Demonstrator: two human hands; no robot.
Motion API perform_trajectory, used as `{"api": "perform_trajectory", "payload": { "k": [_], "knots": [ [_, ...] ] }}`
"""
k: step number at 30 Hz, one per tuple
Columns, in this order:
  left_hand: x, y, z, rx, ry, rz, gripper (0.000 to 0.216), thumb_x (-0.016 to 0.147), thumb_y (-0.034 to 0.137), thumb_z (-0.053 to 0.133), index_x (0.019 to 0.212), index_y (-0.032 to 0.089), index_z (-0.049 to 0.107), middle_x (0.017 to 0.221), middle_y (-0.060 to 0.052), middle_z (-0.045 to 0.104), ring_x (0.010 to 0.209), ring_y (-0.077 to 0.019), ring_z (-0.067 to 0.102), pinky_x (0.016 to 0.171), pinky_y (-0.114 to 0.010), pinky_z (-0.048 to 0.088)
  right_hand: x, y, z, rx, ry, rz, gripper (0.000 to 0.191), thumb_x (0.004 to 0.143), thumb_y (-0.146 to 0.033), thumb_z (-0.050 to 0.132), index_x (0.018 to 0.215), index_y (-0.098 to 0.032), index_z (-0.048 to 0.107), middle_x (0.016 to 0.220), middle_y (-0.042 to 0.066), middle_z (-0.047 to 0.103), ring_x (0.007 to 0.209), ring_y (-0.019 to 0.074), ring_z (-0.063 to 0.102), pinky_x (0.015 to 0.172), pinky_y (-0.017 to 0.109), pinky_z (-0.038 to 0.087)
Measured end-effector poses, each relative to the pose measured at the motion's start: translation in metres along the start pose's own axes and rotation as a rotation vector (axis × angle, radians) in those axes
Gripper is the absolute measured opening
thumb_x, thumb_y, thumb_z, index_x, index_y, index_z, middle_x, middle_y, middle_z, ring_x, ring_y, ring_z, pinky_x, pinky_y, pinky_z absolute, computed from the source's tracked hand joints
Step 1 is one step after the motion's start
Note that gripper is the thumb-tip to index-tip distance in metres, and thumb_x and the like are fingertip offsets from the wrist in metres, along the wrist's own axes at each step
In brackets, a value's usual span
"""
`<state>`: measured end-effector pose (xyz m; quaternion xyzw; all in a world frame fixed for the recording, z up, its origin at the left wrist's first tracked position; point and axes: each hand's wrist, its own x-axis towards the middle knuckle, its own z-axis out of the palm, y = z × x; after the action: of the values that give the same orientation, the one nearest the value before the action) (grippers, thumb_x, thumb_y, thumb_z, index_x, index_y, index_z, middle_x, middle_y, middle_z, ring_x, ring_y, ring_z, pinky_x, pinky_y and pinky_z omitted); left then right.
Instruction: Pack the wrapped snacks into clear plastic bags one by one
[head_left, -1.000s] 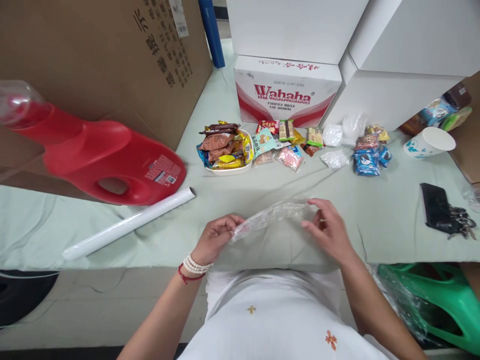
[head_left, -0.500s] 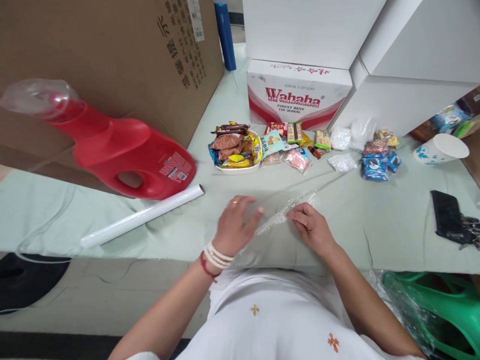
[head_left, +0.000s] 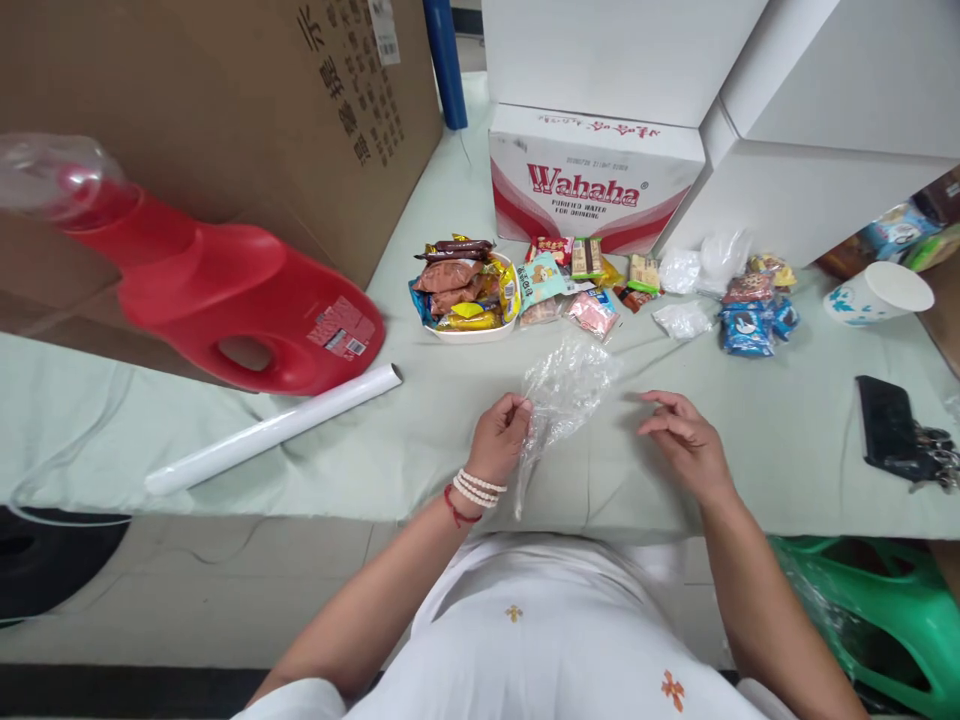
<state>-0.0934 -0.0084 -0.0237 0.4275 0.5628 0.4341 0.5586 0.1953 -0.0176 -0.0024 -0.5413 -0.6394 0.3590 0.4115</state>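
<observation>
A crumpled clear plastic bag [head_left: 571, 382] hangs from my left hand [head_left: 501, 438], pinched between thumb and fingers above the table. To its right, my right hand [head_left: 686, 440] is apart from the bag, fingers parted and holding nothing. Beyond my left hand stands a white bowl [head_left: 472, 336] heaped with wrapped snacks [head_left: 459, 290]. Several small snack packets [head_left: 592, 310] lie beside the bowl, and further right are clear plastic packets [head_left: 684, 318] and blue packets [head_left: 748, 330].
A red detergent bottle [head_left: 247, 300] leans on a brown carton [head_left: 225, 120] at left, behind a white roll [head_left: 277, 430]. White boxes and a Wahaha carton [head_left: 592, 190] line the back. At right are a paper cup [head_left: 877, 296], a black phone-like object [head_left: 885, 420] with keys, and a green stool [head_left: 877, 610].
The plastic bag has passed from my right hand to my left, which has closed on it. My right hand has let go and moved right.
</observation>
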Motion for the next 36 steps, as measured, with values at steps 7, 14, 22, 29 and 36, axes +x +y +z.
{"api": "perform_trajectory", "payload": {
  "k": [7, 14, 22, 29, 36],
  "knots": [
    [-0.015, -0.006, 0.024, 0.169, 0.165, 0.157, 0.029, 0.096, 0.048, 0.054, 0.086, 0.021, 0.059, 0.062, 0.005, 0.053, 0.058, -0.0121, 0.049, 0.06, -0.024, 0.039, -0.015, -0.037, 0.07, 0.392, -0.173, 0.564, 0.053, 0.087, -0.072, 0.06, 0.095, -0.02, 0.069, 0.087, 0.007, 0.068, 0.072, 0.0179, 0.059, 0.05, 0.025, 0.047],
    [-0.008, -0.007, 0.008, 0.011, 0.192, 0.059, 0.035, 0.087, 0.054, 0.064, 0.081, 0.02, 0.059, 0.06, 0.007, 0.048, 0.054, -0.0102, 0.042, 0.053, -0.023, 0.035, 0.002, -0.044, 0.084, 0.587, -0.135, 0.591, 0.038, 0.071, -0.051, 0.086, 0.078, -0.021, 0.065, 0.08, -0.001, 0.063, 0.071, 0.0124, 0.055, 0.065, 0.024, 0.051],
    [-0.008, -0.014, 0.002, -0.101, 0.039, -0.029, 0.037, 0.079, 0.055, 0.072, 0.086, 0.02, 0.062, 0.055, 0.009, 0.044, 0.047, -0.0087, 0.038, 0.049, -0.023, 0.033, 0.004, -0.028, 0.043, 0.198, -0.073, 0.578, 0.037, 0.072, -0.05, 0.081, 0.087, -0.021, 0.065, 0.083, 0.003, 0.065, 0.069, 0.0155, 0.057, 0.059, 0.028, 0.049],
    [-0.019, -0.018, 0.015, 0.266, 0.035, 0.146, 0.026, 0.089, 0.046, 0.062, 0.088, 0.02, 0.066, 0.055, 0.007, 0.046, 0.054, -0.0113, 0.042, 0.057, -0.025, 0.033, 0.017, -0.058, 0.081, 0.105, -0.127, 0.382, 0.037, 0.086, -0.056, 0.063, 0.085, -0.019, 0.066, 0.068, -0.002, 0.056, 0.061, 0.0136, 0.047, 0.057, 0.027, 0.038],
    [-0.027, -0.014, 0.017, 0.328, -0.013, 0.187, 0.02, 0.085, 0.041, 0.065, 0.089, 0.021, 0.066, 0.058, 0.006, 0.05, 0.055, -0.0129, 0.044, 0.059, -0.026, 0.033, 0.037, -0.049, 0.121, 0.284, -0.225, 0.435, 0.032, 0.08, -0.051, 0.068, 0.076, -0.02, 0.063, 0.065, -0.002, 0.057, 0.061, 0.0135, 0.049, 0.058, 0.027, 0.04]
  ]
}}
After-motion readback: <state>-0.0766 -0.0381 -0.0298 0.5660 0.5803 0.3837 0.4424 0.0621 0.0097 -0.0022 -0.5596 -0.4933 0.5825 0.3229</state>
